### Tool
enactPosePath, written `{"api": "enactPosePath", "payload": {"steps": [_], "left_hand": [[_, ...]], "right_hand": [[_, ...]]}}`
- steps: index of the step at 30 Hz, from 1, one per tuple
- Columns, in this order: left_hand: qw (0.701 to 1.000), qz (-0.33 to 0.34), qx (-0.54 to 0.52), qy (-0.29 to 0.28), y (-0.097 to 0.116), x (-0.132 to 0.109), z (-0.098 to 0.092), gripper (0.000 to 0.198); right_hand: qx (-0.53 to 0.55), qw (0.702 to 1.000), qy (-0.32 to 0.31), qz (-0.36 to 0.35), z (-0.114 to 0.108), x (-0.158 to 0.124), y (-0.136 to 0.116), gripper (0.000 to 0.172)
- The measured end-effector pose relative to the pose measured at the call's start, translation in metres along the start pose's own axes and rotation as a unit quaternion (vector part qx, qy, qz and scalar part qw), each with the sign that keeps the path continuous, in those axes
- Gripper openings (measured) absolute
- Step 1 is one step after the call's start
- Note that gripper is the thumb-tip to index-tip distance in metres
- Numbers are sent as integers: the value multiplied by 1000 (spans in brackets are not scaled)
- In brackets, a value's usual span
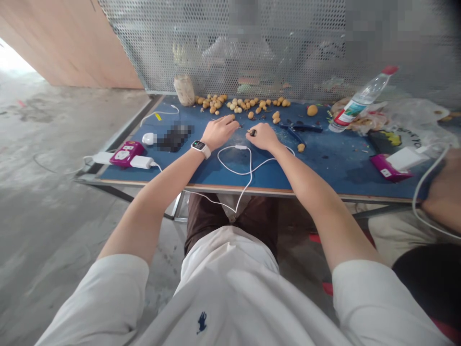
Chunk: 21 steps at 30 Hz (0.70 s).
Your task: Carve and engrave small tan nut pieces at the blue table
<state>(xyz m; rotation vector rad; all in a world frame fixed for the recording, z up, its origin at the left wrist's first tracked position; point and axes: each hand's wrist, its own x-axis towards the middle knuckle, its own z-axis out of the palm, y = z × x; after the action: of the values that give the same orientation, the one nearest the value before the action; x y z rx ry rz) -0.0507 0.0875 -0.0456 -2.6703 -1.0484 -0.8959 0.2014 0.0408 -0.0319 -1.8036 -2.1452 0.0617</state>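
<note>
My left hand [220, 130], with a white watch on the wrist, rests on the blue table top [324, 163] with its fingers curled; a small yellow fruit [233, 117] sits at its fingertips. My right hand [262, 136] lies close beside it, fingers pinched on a small dark piece [253, 132]. Several small yellow-brown fruits [237, 104] lie in a row just beyond both hands. A white cable [240, 166] loops on the table under my wrists and hangs down to my lap.
Dark blue pliers [300, 129] lie right of my right hand. A tipped plastic bottle [360, 99] and plastic bags sit at the right; pink power strips [126, 154] at both ends. Another person's arm [444, 192] is at the right edge. Perforated metal screen [288, 43] behind.
</note>
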Motion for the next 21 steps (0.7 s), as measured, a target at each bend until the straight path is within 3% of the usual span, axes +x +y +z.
{"api": "enactPosePath", "payload": {"steps": [5,21], "left_hand": [[999,40,37,-5,3,1,2,37],[999,36,16,-4,3,2,0,38]], "right_hand": [[-17,1000,-6,-5,-3,-2,-6,32],[-14,1000,-10,4,0,0,-1,32]]}}
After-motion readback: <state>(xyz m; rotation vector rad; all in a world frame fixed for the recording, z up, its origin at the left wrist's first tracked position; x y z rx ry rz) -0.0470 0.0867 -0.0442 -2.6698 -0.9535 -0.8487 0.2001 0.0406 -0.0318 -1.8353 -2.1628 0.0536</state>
